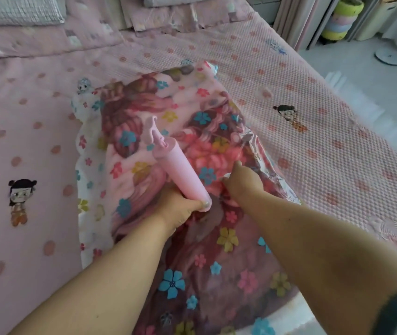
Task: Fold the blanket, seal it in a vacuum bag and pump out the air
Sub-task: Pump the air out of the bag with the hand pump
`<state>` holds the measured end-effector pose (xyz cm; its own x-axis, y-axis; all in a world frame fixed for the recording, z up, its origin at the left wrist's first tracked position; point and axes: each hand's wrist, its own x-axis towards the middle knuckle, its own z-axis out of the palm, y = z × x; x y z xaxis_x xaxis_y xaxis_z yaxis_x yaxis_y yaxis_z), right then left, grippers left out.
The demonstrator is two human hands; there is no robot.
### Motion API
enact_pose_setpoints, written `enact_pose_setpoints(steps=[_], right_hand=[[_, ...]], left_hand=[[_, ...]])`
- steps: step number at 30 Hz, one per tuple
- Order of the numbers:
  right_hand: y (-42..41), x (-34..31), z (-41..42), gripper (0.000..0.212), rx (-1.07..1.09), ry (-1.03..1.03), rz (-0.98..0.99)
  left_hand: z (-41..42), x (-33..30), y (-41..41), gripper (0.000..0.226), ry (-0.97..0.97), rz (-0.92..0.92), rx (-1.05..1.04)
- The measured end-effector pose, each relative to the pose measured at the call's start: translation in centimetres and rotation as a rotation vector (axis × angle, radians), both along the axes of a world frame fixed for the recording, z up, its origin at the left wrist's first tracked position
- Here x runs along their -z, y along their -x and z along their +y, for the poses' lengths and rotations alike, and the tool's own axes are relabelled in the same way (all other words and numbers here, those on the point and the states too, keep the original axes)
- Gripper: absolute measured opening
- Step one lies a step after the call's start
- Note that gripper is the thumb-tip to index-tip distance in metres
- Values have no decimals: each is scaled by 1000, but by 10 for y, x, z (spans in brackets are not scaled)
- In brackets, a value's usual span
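Pillows (18, 10) and stacked tubs (341, 20) flank the bed (289, 76).

No readable text, labels or numbers — only cartoon prints; flowers.

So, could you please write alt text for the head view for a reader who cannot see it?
A left hand grips a pink pump by its lower end, over a flowered bag with a blanket inside, lying on a pink bed. The right hand rests on the bag beside the pump.
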<state>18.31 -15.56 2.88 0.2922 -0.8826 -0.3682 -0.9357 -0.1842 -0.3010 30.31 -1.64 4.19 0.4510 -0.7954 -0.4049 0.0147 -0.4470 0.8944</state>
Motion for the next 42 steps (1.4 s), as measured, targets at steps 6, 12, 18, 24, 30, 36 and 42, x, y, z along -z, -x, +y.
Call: enact_pose_setpoints(steps=[6,12,18,24,30,36,42], right_hand=[[13,4,-18,44,-532,35,74],[21,-3,-36,52,-721,22,83],[12,-10,-43,44,-825,18,76],[15,-10,-43,42,-711,15,76],[23,-8,-41,56,-691,40,61],[31,-9,-44,45,-925,79,-107],[79,-2,-71,30,-480,143,-518]], left_hand=[[-15,2,-4,59,-55,17,-58],[-29,5,-7,48,-51,-9,-118],[-37,-1,3,52,-32,-3,-171],[-38,4,13,49,-51,-35,-194],[-35,-1,20,47,-55,-38,-198],[-32,-5,28,42,-33,-43,-217],[-33,0,35,41,-15,-41,-214]])
